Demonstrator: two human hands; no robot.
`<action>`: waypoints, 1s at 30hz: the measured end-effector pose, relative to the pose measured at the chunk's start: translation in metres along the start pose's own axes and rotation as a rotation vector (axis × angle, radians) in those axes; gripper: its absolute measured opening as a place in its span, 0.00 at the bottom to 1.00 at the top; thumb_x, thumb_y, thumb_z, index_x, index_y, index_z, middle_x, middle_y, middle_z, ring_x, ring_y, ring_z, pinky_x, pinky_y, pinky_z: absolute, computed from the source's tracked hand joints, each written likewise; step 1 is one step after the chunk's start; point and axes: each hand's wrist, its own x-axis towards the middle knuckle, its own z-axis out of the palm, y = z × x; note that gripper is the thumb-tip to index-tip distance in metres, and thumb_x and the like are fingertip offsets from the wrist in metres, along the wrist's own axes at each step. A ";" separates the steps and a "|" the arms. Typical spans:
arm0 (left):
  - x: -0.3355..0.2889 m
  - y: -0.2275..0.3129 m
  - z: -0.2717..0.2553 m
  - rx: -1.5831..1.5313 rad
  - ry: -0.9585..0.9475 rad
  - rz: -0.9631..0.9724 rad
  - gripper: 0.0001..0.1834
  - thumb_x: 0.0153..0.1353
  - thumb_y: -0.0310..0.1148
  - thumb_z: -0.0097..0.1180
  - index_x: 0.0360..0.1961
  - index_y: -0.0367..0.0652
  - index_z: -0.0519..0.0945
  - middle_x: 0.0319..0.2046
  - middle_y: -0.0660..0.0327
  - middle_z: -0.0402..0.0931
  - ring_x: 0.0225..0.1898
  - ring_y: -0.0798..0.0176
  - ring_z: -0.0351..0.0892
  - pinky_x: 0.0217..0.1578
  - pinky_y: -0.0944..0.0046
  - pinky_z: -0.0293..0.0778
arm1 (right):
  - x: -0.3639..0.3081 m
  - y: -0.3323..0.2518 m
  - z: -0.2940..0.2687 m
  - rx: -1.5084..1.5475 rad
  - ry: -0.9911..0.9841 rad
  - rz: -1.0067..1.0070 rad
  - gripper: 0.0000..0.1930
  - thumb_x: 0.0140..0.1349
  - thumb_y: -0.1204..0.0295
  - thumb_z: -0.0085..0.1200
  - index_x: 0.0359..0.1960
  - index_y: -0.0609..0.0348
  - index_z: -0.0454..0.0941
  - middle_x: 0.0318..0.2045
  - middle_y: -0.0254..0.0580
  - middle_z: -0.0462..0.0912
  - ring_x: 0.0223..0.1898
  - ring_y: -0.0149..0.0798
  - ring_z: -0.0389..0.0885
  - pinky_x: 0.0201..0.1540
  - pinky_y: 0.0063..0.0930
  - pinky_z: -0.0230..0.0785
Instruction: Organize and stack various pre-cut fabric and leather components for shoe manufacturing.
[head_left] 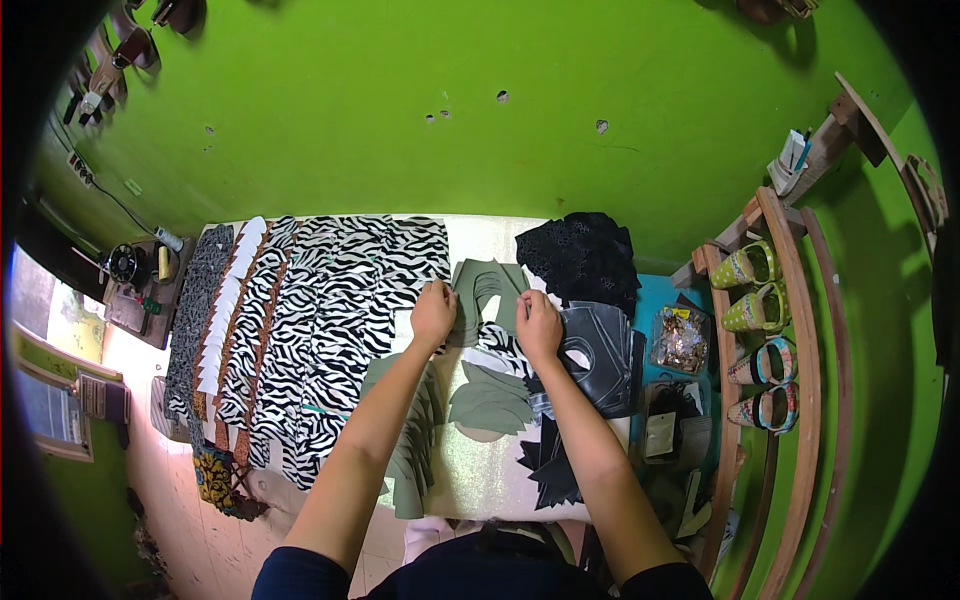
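At the middle of the table lies a fanned stack of grey-green U-shaped cut pieces [468,300], its curve toward the wall. My left hand [434,314] is closed on the left edge of the stack, and my right hand [539,324] pinches its right edge; the fingertips are partly hidden. Below the hands is a pile of grey-green curved pieces [490,400], with a zebra-print piece [502,348] between it and the stack. Long overlapping grey-green pieces [412,450] lie beside my left forearm. Black cut pieces [610,350] are spread beyond my right hand.
Zebra-print pieces [335,330] cover the table's left side, beside a row of white pieces [228,310]. Black perforated material [580,255] sits at the far right. A wooden rack [795,400] with small shoes [748,268] stands right, near a clear container of shiny bits [682,337].
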 end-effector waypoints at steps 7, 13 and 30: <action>-0.016 0.006 -0.030 -0.160 0.021 0.023 0.11 0.55 0.36 0.51 0.31 0.39 0.70 0.25 0.52 0.75 0.29 0.51 0.76 0.31 0.58 0.69 | -0.009 -0.028 -0.018 0.131 0.042 0.166 0.08 0.56 0.67 0.49 0.35 0.55 0.71 0.30 0.46 0.79 0.31 0.50 0.78 0.31 0.40 0.68; -0.055 -0.015 -0.048 -0.271 -0.024 0.055 0.11 0.53 0.35 0.53 0.28 0.36 0.72 0.22 0.55 0.76 0.24 0.60 0.75 0.28 0.64 0.70 | -0.043 -0.055 -0.037 0.131 0.156 0.195 0.09 0.55 0.66 0.48 0.34 0.55 0.74 0.30 0.49 0.80 0.32 0.52 0.78 0.33 0.41 0.68; -0.273 -0.076 -0.068 -0.810 -0.575 -0.244 0.12 0.53 0.30 0.56 0.37 0.40 0.69 0.22 0.68 0.68 0.21 0.74 0.67 0.21 0.72 0.69 | -0.280 -0.104 -0.080 0.093 0.227 0.293 0.10 0.53 0.70 0.48 0.38 0.55 0.71 0.29 0.51 0.79 0.30 0.54 0.77 0.33 0.43 0.68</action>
